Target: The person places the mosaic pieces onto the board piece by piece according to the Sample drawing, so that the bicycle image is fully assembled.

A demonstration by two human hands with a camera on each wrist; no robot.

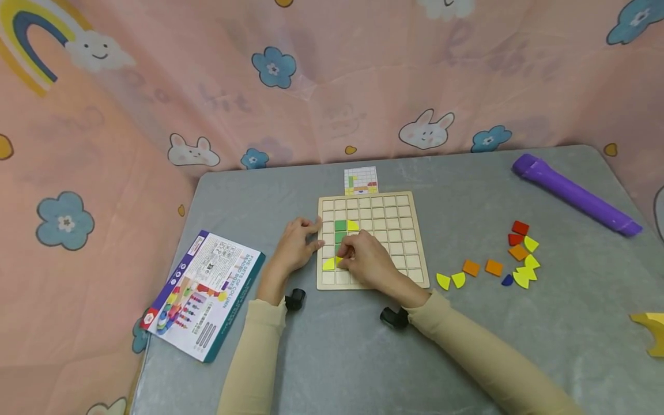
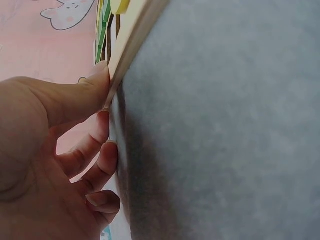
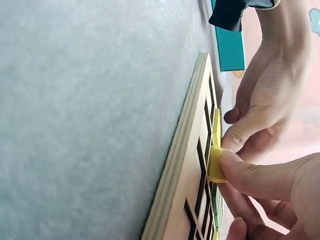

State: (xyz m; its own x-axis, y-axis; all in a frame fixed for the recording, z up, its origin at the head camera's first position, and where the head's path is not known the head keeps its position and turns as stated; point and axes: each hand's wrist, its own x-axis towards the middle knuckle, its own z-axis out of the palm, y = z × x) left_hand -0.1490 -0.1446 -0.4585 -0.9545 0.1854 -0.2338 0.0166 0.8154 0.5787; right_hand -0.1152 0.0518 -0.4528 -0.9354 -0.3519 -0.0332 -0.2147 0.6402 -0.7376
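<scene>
My right hand [image 1: 365, 259] pinches a yellow tile [image 3: 216, 164] between thumb and fingers, low over the wooden grid board [image 1: 410, 233]. The tile stands tilted, and the fingers partly hide its outline. At the board's left edge, my left hand [image 1: 295, 245] touches the rim with its thumb and a finger spread apart. A yellow quarter-round tile [image 1: 328, 264] lies in a cell left of the pinched one. Farther up the grid are a green square tile [image 1: 340, 225], more green beneath it, and another yellow quarter-round tile [image 1: 353, 225].
Behind the board lies a small pattern card [image 1: 361, 180]. Loose yellow, red, blue and orange tiles [image 1: 494, 267] lie to the right. A purple stick-like object [image 1: 576, 195] is at the back right, a yellow block [image 1: 651, 331] at the right edge, a box [image 1: 207, 294] on the left.
</scene>
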